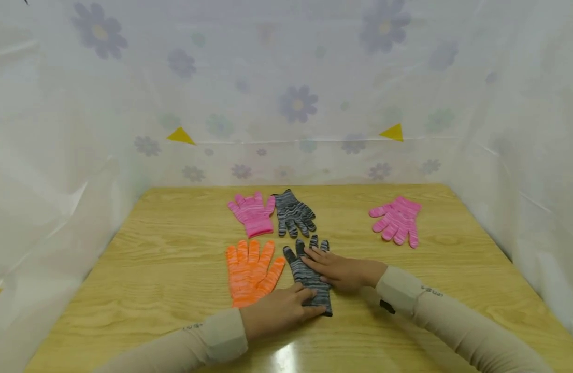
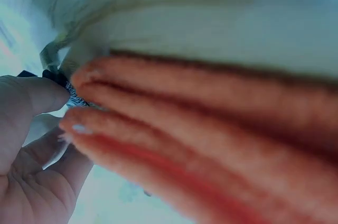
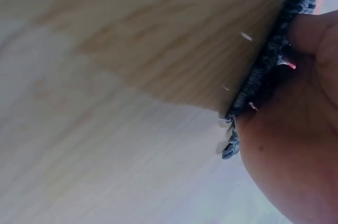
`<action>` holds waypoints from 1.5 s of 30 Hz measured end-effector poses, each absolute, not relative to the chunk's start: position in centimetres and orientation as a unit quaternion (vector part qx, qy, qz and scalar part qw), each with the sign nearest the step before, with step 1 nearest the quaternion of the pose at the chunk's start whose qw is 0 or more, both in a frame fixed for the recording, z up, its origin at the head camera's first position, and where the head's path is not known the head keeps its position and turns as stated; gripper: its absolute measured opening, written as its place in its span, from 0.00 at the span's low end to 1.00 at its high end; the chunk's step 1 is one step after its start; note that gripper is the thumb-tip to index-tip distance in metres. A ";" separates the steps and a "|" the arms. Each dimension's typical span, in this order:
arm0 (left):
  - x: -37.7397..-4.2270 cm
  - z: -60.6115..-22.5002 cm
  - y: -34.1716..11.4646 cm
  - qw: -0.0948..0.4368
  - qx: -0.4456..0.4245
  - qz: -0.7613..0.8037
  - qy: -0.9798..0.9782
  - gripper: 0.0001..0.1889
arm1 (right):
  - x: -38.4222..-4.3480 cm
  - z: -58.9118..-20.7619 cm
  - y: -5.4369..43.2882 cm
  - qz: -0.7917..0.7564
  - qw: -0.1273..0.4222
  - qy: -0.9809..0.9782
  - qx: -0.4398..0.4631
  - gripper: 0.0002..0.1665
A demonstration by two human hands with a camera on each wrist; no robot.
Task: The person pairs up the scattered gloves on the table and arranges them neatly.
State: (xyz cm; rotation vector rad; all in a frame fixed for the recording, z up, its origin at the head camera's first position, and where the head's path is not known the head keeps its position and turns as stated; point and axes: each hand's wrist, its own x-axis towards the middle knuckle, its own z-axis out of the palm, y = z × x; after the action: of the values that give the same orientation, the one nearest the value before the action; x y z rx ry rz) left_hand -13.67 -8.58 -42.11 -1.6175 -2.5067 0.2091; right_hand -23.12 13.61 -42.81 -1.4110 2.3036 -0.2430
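A dark grey, streaked knit glove [image 1: 310,274] lies on the table with its fingers pointing away. On its cuff end rests my left hand [image 1: 279,311], thumb and fingers spread apart on the fabric. My right hand [image 1: 344,270] lies across the glove's finger side, its fingers extended over the knit; in the right wrist view the grey glove [image 3: 264,65] shows as a thin edge under the hand. Left of it is an orange glove [image 1: 249,272], its cuff partly hidden by my left hand. The orange knit [image 2: 211,123] fills much of the left wrist view, blurred.
Behind lie a pink glove [image 1: 254,213] and another dark grey glove [image 1: 293,213], side by side. A second pink glove [image 1: 398,220] is at the back right. White flowered sheeting [image 1: 268,114] encloses the wooden table [image 1: 165,269].
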 end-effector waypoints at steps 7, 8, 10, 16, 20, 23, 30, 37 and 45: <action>-14.1 -42.0 -8.4 0.037 -0.530 0.063 -0.845 0.20 | -24.3 -41.7 13.6 -0.131 0.266 0.823 -0.485 0.34; -14.2 -42.0 -8.4 0.038 -0.531 0.066 -0.844 0.21 | -24.6 -41.4 13.5 -0.144 0.275 0.821 -0.479 0.34; -14.3 -42.0 -8.4 0.044 -0.533 0.065 -0.842 0.20 | -25.1 -40.6 13.5 -0.167 0.280 0.822 -0.467 0.35; -14.6 -42.2 -8.5 0.037 -0.527 0.004 -0.849 0.18 | -27.4 -38.6 13.3 -0.205 0.210 0.847 -0.443 0.32; -14.8 -42.1 -8.7 0.021 -0.510 -0.050 -0.859 0.16 | -29.2 -38.0 12.9 -0.215 0.143 0.874 -0.413 0.29; -14.9 -42.2 -8.8 0.018 -0.505 -0.059 -0.861 0.16 | -30.5 -38.0 12.6 -0.222 0.103 0.888 -0.390 0.27; -14.8 -42.2 -8.9 0.022 -0.505 -0.057 -0.861 0.16 | -32.6 -38.2 11.3 -0.226 0.058 0.911 -0.340 0.26; -14.7 -41.9 -8.8 0.027 -0.500 -0.049 -0.864 0.16 | -34.1 -38.6 9.3 -0.222 0.064 0.925 -0.303 0.25; -14.5 -41.9 -8.9 0.041 -0.504 -0.037 -0.862 0.15 | -35.1 -39.7 6.3 -0.195 0.072 0.933 -0.293 0.24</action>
State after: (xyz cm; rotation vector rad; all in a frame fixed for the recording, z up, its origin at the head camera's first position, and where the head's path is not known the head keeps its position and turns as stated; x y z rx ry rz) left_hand -14.52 -8.93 -41.92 -1.5430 -2.6393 -0.1129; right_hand -35.06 6.35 -39.68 -0.8821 2.8054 -0.5849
